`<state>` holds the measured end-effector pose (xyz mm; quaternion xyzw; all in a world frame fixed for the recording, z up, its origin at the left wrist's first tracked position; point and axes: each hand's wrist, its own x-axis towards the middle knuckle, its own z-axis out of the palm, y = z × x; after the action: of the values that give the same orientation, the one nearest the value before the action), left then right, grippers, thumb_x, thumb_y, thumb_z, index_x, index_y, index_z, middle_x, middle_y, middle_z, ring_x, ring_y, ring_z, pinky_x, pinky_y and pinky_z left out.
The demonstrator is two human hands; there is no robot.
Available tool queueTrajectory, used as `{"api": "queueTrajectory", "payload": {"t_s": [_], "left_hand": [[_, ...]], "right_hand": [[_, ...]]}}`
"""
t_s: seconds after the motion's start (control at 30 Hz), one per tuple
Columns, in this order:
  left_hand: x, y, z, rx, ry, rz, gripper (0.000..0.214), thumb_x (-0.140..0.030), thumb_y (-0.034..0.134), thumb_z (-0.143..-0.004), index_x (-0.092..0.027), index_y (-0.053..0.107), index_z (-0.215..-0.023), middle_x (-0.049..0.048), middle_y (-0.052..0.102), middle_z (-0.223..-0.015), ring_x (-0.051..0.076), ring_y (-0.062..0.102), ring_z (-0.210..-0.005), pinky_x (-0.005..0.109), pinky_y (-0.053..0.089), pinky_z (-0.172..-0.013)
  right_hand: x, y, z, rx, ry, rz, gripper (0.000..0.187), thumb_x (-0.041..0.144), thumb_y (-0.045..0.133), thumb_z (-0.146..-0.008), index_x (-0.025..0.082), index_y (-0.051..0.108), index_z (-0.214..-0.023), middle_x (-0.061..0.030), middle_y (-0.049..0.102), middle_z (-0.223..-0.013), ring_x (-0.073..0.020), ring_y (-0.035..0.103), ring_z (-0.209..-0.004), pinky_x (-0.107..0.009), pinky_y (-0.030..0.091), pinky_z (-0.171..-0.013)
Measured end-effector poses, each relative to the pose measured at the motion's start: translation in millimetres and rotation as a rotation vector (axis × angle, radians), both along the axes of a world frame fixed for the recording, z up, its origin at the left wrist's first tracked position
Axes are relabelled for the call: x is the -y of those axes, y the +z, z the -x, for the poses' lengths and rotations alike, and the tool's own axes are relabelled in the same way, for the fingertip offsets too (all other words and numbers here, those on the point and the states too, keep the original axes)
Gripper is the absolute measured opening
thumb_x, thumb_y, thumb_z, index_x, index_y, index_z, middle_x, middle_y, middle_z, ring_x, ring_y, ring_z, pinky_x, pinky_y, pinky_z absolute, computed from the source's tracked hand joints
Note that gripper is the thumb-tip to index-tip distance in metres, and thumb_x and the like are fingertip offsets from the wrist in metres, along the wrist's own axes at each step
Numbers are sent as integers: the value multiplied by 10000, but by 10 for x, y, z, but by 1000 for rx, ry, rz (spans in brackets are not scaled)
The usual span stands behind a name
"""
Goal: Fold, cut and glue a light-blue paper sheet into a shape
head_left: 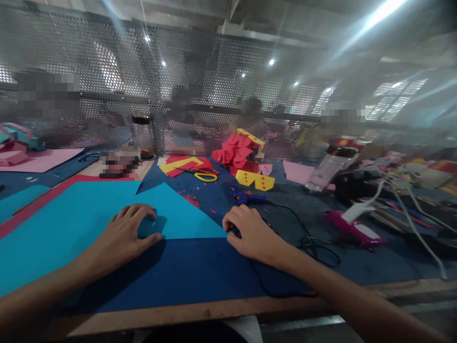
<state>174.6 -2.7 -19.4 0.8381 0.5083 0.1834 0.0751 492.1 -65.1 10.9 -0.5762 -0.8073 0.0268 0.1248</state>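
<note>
A large light blue paper sheet (pixel 71 214) lies on the dark blue table top (pixel 185 271). My left hand (pixel 124 233) rests on the sheet near its lower edge, fingers curled down on the paper with the thumb stretched out. My right hand (pixel 250 231) sits at the sheet's pointed right corner, fingers curled and pinched at the tip of the paper. A blue glue gun (pixel 246 196) lies just beyond my right hand, its black cord (pixel 314 247) running past my wrist.
Yellow-handled scissors (pixel 203 174) lie on red and yellow paper. A pile of red and yellow cut shapes (pixel 246 159) stands behind. A clear jar (pixel 326 169), a pink tool (pixel 353 228) and white cables sit right. A perforated metal screen (pixel 214 95) closes the back; people sit behind it.
</note>
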Motion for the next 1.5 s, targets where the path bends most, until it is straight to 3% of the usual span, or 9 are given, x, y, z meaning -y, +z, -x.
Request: {"api": "queueTrajectory", "payload": {"t_s": [0.2,0.47,0.83,1.33,1.5], "left_hand": [[14,41,-69,-40,37,-3,428,-567,587,-783,-236,584,-1054,98,586,-1241,360,515,-1157,513,416,-929],[-61,-14,74,-2,-45,22,384,-471,587,-800,-249,572,-1113,78,576,-1295,344,505,-1192,503,420,-973],[-68,-45,232,11,-48,51,608,-404,566,-824,-280,428,-1403,90,487,-1443,353,432,-1330,550,370,-1067],[-121,-152,564,0,76,27,673,-433,480,-850,-224,365,-1480,146,412,-1516,425,327,-1411,609,390,-1054],[-131,-141,644,36,72,34,661,-429,517,-822,-226,412,-1442,146,463,-1477,426,391,-1362,605,412,-1032]], "right_hand": [[-1,-6,31,30,-5,-39,39,183,592,-804,200,566,-780,-18,604,-873,-195,482,-887,-333,302,-773],[16,-8,12,26,-2,-31,45,159,575,-773,199,559,-786,-19,602,-889,-199,472,-890,-338,299,-776],[11,-6,16,20,6,-33,51,149,552,-771,198,556,-786,-29,604,-897,-206,475,-899,-340,298,-769],[9,-14,12,24,11,-47,47,156,556,-774,197,561,-795,-26,599,-891,-203,481,-896,-337,296,-769],[13,-20,6,21,17,-55,48,154,555,-769,197,556,-790,-28,601,-882,-205,479,-886,-341,300,-767]]}}
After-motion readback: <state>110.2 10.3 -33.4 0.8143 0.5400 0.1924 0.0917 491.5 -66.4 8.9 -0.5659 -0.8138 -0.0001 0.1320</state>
